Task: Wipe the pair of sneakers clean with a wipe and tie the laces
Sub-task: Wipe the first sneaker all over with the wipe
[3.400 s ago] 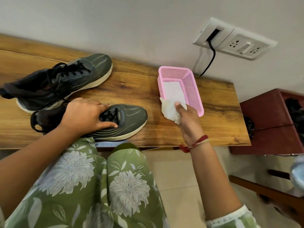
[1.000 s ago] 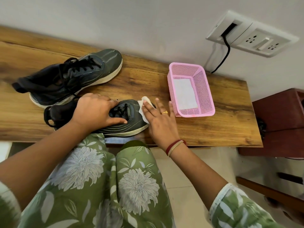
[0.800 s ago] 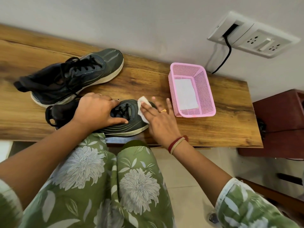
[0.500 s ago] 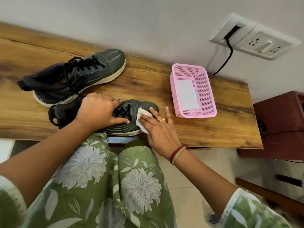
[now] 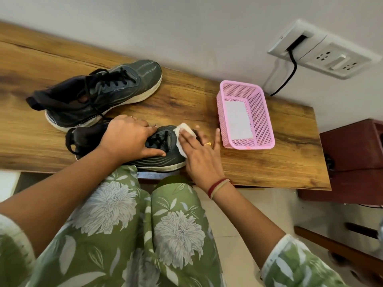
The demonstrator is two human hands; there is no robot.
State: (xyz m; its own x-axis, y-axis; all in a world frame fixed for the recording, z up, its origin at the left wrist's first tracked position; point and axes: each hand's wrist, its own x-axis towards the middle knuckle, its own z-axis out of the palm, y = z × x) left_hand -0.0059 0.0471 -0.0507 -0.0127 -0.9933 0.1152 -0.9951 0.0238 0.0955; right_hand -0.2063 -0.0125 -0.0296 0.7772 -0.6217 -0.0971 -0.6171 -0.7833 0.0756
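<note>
On the wooden bench top (image 5: 269,168) two dark grey sneakers lie side by side, toes pointing right. The far sneaker (image 5: 116,94) stands near the wall, its black laces (image 5: 113,79) loose, one end trailing toward the person. The near sneaker (image 5: 163,160) sits at the front edge of the bench, just above the person's knees. The left hand (image 5: 126,139) grips this sneaker over its collar and tongue, fingers curled across the far side and thumb stretched along the near side. The right hand (image 5: 201,156) lies over the toe with its fingers straight and spread, pressing a white wipe (image 5: 182,131) flat against the upper just ahead of the lacing (a ring shows on one finger, and red and beige bands at the wrist). To the right, apart from the near sneaker's toe, stands a pink mesh basket (image 5: 260,112) with another white sheet (image 5: 237,119) lying flat on its bottom. On the wall above it is a white socket panel (image 5: 331,59), a black cable (image 5: 290,75) hanging from it.
</note>
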